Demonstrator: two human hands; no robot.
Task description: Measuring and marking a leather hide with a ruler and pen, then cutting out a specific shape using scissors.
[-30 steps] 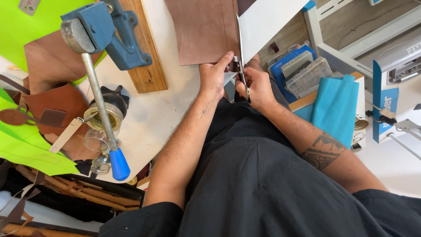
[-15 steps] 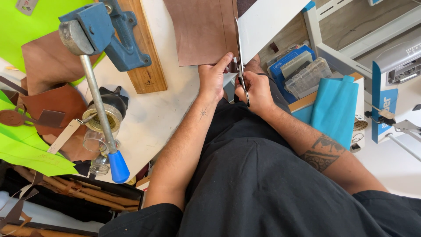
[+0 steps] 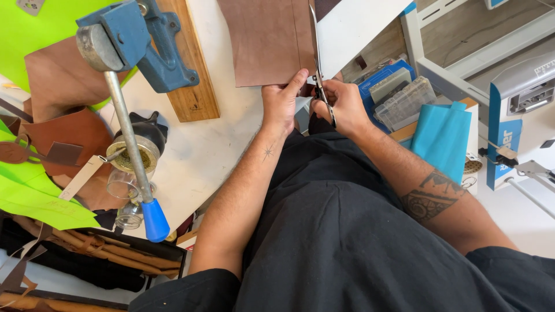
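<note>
Risk: the scissors (image 3: 318,69) could be wandering off a straight line if the brown leather sheet (image 3: 267,40) slips under the left hand (image 3: 282,103); the thumb is sitting close beside the blades and could be nicked.
Left hand pose: lying at the sheet's near edge, fingers curled, thumb pressing the leather down; its grip is pinching the sheet.
Right hand pose: the right hand (image 3: 342,104) is wrapping narrowly around the scissor handles, blades pointing away from the body.
Leather position: lying flat on the white table (image 3: 202,150), beside a white sheet (image 3: 352,29).
Nearby: a blue hand press (image 3: 136,43) is standing to the left.
</note>
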